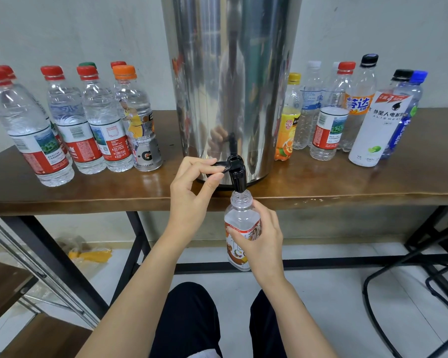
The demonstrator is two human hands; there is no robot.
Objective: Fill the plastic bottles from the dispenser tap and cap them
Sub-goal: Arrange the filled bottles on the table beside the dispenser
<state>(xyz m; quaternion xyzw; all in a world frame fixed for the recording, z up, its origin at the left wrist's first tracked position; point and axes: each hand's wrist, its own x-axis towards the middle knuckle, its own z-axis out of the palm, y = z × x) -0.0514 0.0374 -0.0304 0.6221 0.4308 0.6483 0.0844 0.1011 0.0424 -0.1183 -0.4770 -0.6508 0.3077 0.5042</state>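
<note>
Left hand (192, 187) pinches the black tap lever (221, 166) between thumb and fingers. Right hand (263, 236) wraps closed around an uncapped plastic bottle (239, 220), holding its mouth directly under the tap spout (239, 180) at the wooden table (347, 182) edge. The steel dispenser (230, 86) stands behind, capped bottles either side.

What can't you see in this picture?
Head view only:
- Dispenser top: cut off by the upper edge.
- Held bottle's base and label: covered by the right hand.
- Its cap: nowhere visible.
- Tap lever: partly covered by the left hand.
</note>
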